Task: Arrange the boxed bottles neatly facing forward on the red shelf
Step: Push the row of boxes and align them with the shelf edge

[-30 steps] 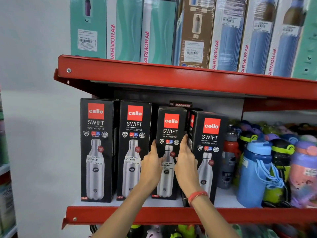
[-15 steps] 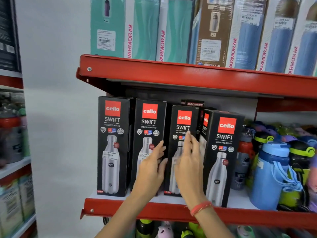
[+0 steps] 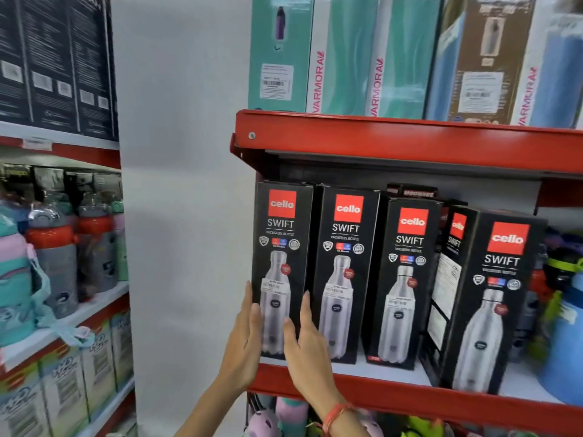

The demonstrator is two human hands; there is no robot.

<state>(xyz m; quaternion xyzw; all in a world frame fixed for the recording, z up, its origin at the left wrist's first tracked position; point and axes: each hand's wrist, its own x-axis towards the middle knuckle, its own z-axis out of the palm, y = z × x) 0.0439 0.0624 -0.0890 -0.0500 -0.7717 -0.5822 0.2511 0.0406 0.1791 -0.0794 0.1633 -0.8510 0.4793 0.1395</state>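
Observation:
Four black Cello Swift boxed bottles stand in a row on the red shelf (image 3: 419, 400). The leftmost box (image 3: 281, 247), the second box (image 3: 346, 263) and the third box (image 3: 407, 279) face forward. The fourth box (image 3: 497, 298) stands nearer the shelf's front edge and is turned a little, so its left side shows. My left hand (image 3: 245, 342) lies against the leftmost box's left edge with the thumb on its front. My right hand (image 3: 304, 342), with a red thread on the wrist, presses the same box's lower right edge. The box sits clasped between both hands.
Loose coloured bottles (image 3: 561, 326) crowd the shelf right of the boxes. An upper red shelf (image 3: 410, 143) carries tall teal and blue boxes close above. A white wall panel (image 3: 183, 216) separates a second rack (image 3: 63, 323) of bottles on the left.
Both hands left the third box and moved left to the leftmost box. The view swung left, bringing the left rack into sight.

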